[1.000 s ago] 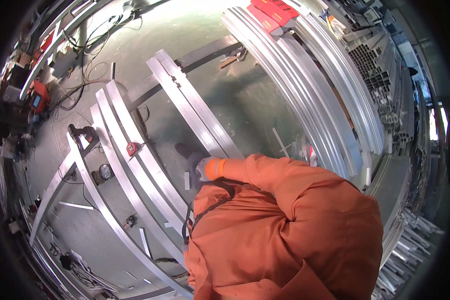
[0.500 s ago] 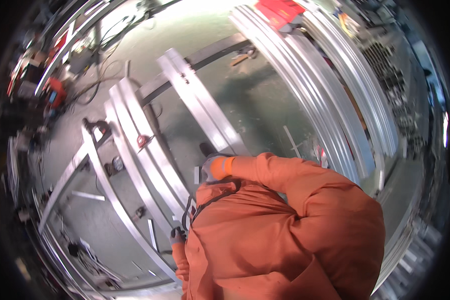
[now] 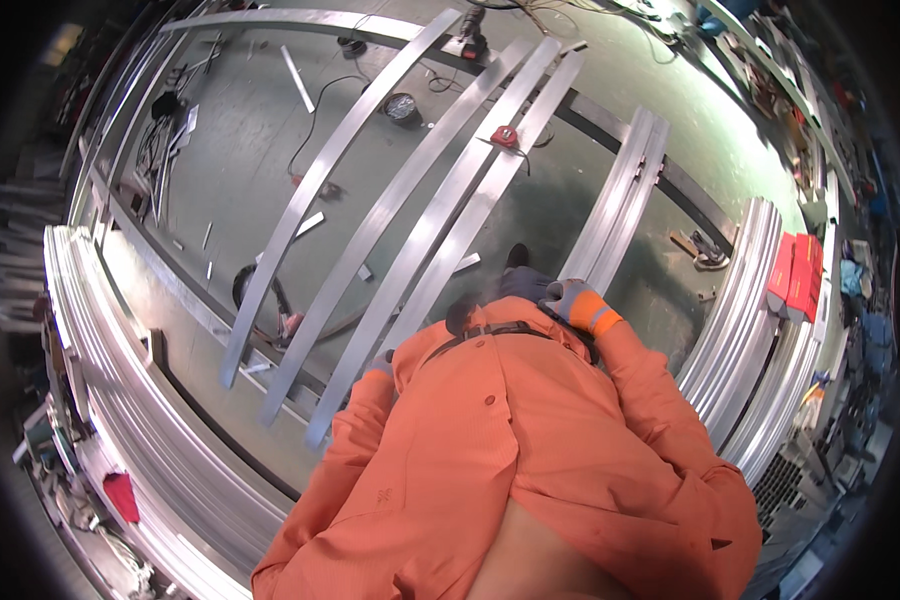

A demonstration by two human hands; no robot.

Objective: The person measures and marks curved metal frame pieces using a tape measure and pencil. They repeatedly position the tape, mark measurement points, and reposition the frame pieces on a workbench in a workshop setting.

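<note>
Those long bars are smooth, shiny bare metal, the jacket's matt cloth, and the tape measure looks like plastic tbh.

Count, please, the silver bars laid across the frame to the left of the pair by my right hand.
4: the leftmost bar; the second bar beside it; the third bar, under the red tape measure; the fourth bar, nearest the pair. Any behind your body would be hidden.
</note>
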